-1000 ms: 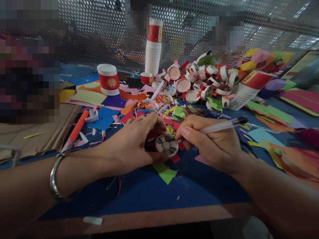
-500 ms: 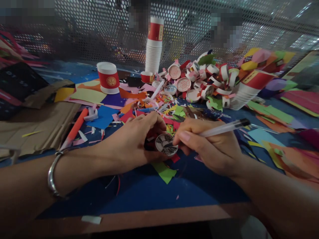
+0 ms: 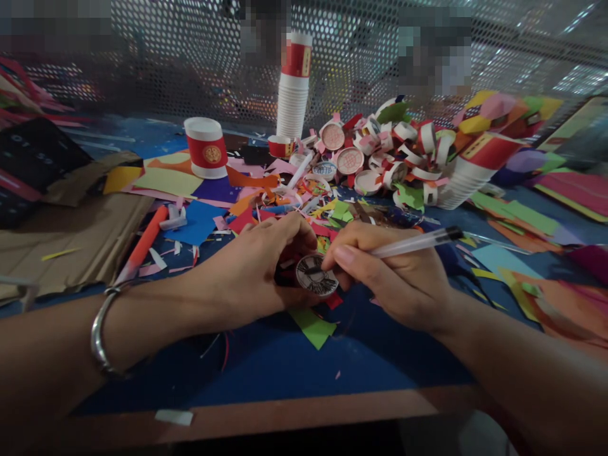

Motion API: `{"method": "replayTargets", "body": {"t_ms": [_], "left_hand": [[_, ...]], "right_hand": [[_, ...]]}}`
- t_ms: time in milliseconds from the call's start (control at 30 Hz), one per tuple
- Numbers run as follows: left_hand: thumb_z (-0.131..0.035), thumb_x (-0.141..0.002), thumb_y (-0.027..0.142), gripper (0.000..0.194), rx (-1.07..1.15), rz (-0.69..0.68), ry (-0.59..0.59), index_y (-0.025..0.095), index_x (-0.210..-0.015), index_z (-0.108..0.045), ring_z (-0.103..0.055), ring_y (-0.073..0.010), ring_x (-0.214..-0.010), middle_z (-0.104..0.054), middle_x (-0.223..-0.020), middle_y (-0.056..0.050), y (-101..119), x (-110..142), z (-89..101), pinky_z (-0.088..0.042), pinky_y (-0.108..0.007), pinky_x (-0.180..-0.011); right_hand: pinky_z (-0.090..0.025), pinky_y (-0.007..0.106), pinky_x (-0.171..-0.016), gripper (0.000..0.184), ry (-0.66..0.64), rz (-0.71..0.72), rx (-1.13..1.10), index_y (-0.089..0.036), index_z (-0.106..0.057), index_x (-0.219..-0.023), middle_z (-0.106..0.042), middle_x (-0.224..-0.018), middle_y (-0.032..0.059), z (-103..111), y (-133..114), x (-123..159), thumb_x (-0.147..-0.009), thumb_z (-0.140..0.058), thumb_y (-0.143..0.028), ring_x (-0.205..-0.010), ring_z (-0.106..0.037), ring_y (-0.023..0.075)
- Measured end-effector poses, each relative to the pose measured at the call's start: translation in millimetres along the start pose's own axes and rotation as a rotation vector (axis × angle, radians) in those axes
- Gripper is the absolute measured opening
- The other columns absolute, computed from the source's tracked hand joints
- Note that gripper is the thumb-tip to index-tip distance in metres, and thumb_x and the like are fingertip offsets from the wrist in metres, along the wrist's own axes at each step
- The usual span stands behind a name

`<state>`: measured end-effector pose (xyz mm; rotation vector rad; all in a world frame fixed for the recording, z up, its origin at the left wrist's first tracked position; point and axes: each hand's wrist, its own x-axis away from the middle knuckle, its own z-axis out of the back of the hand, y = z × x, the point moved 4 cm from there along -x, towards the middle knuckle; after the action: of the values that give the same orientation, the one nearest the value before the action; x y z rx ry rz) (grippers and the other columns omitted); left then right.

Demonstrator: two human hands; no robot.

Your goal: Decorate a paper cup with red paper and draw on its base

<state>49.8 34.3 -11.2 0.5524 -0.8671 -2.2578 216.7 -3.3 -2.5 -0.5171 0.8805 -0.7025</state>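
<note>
My left hand (image 3: 259, 266) curls around a small round paper cup bottom (image 3: 316, 275), its thumb along the near side. Black pen lines cover the pale disc, which faces up toward me. A pen (image 3: 413, 244) with a clear barrel and a black end is pinched in my right hand (image 3: 392, 272). Its tip rests on or just above the disc; the fingers partly hide it. Under the disc lies a green paper piece (image 3: 313, 327), with a bit of red paper beside it. Colourful paper scraps (image 3: 332, 215) are heaped just beyond both hands.
Behind the scraps are a pile of cut cup bottoms (image 3: 350, 161), a tall cup stack (image 3: 292, 95) and a leaning cup stack (image 3: 475, 171). A single red-and-white cup (image 3: 206, 149) stands left, near an orange marker (image 3: 149, 237) and cardboard (image 3: 80, 234). A perforated metal screen (image 3: 190, 69) closes the back.
My right hand and the pen have shifted slightly left over the disc. More dark lines show on the disc. My left hand stays in place.
</note>
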Motion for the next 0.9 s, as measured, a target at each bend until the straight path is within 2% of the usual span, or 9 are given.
{"method": "replayTargets", "body": {"t_ms": [533, 900], "left_hand": [[-0.078, -0.080, 0.045, 0.039, -0.025, 0.009, -0.018, 0.022, -0.101, -0.054, -0.065, -0.0193, -0.077, -0.069, -0.094, -0.002, -1.9, 0.1, -1.5, -0.048, -0.034, -0.063], [-0.079, -0.080, 0.042, 0.038, -0.007, 0.011, -0.016, 0.022, -0.101, -0.055, -0.063, -0.0185, -0.074, -0.069, -0.091, -0.001, -0.7, -0.1, -1.1, -0.047, -0.032, -0.061]], "right_hand": [[-0.043, 0.025, -0.060, 0.023, -0.004, 0.030, 0.024, -0.015, -0.067, -0.086, -0.059, -0.072, -0.0019, 0.4, 1.0, 1.4, -0.101, -0.049, -0.014, -0.064, -0.054, 0.0088], [-0.042, 0.024, -0.058, 0.024, -0.004, 0.050, 0.051, -0.014, -0.066, -0.083, -0.058, -0.071, -0.0022, 0.7, -0.2, -0.3, -0.101, -0.049, -0.015, -0.062, -0.052, 0.0082]]}}
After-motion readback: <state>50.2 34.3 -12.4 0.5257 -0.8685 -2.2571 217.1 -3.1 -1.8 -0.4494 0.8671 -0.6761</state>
